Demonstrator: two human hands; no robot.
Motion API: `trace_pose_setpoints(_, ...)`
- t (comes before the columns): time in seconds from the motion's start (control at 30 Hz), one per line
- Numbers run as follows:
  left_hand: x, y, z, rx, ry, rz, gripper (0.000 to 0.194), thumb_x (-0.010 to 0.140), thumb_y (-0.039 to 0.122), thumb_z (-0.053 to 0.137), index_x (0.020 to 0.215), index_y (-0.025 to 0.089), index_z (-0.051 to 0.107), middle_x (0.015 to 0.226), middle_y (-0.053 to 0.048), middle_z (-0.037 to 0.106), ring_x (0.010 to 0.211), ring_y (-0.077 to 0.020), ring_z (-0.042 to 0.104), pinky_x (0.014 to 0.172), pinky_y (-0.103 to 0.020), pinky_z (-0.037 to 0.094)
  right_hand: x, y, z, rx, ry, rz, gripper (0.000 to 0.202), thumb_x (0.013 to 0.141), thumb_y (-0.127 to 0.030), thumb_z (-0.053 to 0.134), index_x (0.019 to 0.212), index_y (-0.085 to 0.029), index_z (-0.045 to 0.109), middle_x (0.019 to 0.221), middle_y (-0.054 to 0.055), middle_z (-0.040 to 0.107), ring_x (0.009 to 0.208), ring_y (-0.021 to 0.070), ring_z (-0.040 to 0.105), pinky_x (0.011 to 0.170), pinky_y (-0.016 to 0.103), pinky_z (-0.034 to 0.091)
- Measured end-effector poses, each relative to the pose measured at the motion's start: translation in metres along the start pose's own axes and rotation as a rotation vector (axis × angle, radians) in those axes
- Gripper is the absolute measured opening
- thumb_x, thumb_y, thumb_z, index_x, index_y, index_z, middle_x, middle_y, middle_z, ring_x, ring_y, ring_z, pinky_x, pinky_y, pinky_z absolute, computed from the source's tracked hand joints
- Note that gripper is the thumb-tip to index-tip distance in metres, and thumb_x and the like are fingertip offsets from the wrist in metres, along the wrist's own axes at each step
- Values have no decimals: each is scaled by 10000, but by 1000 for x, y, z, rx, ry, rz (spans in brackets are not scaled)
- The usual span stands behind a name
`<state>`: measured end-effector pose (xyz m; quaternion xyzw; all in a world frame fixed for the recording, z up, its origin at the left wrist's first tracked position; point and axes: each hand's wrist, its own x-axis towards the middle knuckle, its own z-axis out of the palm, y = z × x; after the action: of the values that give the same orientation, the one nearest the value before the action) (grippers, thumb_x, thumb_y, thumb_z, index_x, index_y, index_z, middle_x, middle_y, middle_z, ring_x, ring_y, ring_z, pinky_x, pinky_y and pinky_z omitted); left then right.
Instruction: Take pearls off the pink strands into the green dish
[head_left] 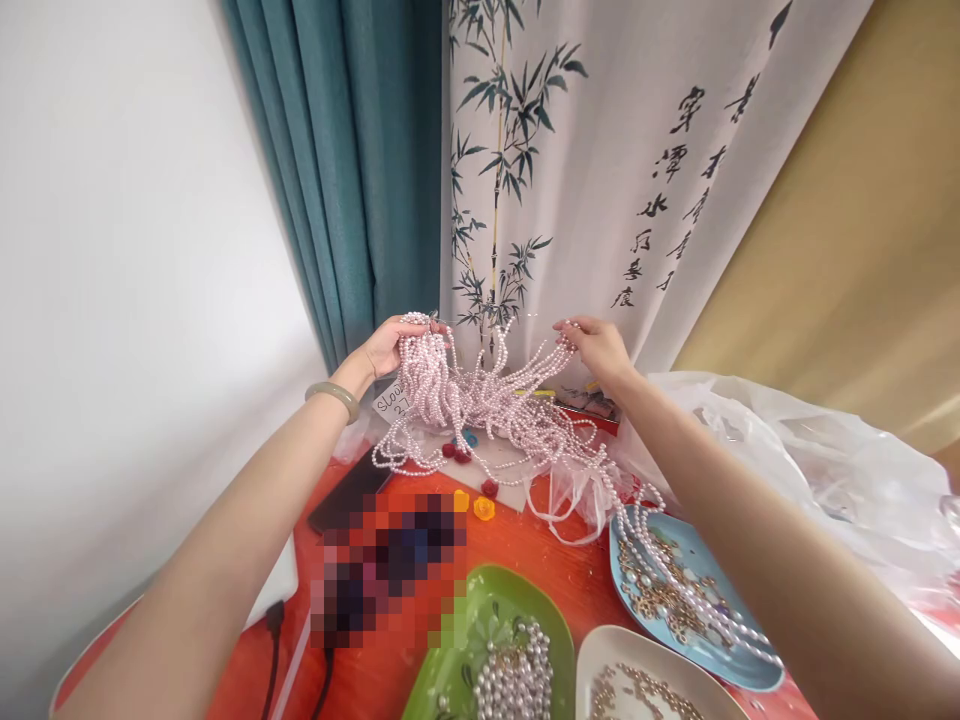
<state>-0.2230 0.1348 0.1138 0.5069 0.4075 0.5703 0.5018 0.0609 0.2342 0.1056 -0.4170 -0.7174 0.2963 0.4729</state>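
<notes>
A thick bundle of pale pink bead strands (pixel 431 375) hangs from my left hand (pixel 386 345), whose fingers are closed around its top; a bangle circles that wrist. Off to the right, my right hand (pixel 592 345) pinches the ends of several strands and holds them raised. Between the hands the strands sag and fan out in a tangle. Some trail down on the right into a blue tray (pixel 622 575). Behind my left hand is a white tag (pixel 390 402) with handwriting, partly covered by the beads.
On the red table (pixel 375 665) stand a green tray (pixel 491 580) with silvery beads and a cream tray (pixel 600 650) with gold-coloured pieces. Yellow flower pieces (pixel 484 508) and dark red ones (pixel 489 488) lie mid-table. Crumpled clear plastic (pixel 795 450) lies on the right. Curtains (pixel 337 170) hang behind.
</notes>
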Motion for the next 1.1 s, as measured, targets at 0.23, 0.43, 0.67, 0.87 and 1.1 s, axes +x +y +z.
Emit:
trace_pose_setpoints(0.23,2,0,9,-31,22,-40,212,648,147,548,801,60,667,910,-120,669,746,-203,633,715,-294,485,-9,7,-9,167,79,245,210,626,-330,538,713,-159,624,742,23,619,734,156,517,651,261,383)
trace_pose_setpoints(0.43,8,-3,8,-55,55,-54,187,652,166,539,733,56,667,829,-117,682,686,-186,629,672,-278,482,-9,14,-11,215,73,370,135,629,-259,482,555,-170,553,755,72,638,723,183,551,662,296,436)
trace_pose_setpoints(0.67,14,-9,31,-97,-49,-83,118,636,157,545,662,88,638,831,-122,681,660,-182,624,623,-277,473,-10,-18,-2,283,-165,336,149,687,-235,485,691,-145,604,843,90,670,770,162,599,697,269,448)
trace_pose_setpoints(0.87,17,-12,50,-146,-73,-98,226,616,143,511,771,77,662,803,-107,677,738,-209,625,644,-293,473,-11,-39,1,299,-317,260,127,693,-224,551,729,-142,640,950,78,652,849,141,581,768,251,428)
trace_pose_setpoints(1.1,25,-17,62,-256,55,-55,176,598,109,510,709,98,646,646,-52,656,568,-151,587,582,-266,445,-16,-73,22,146,-427,18,190,744,-266,542,820,-146,668,878,56,655,782,123,568,704,242,440)
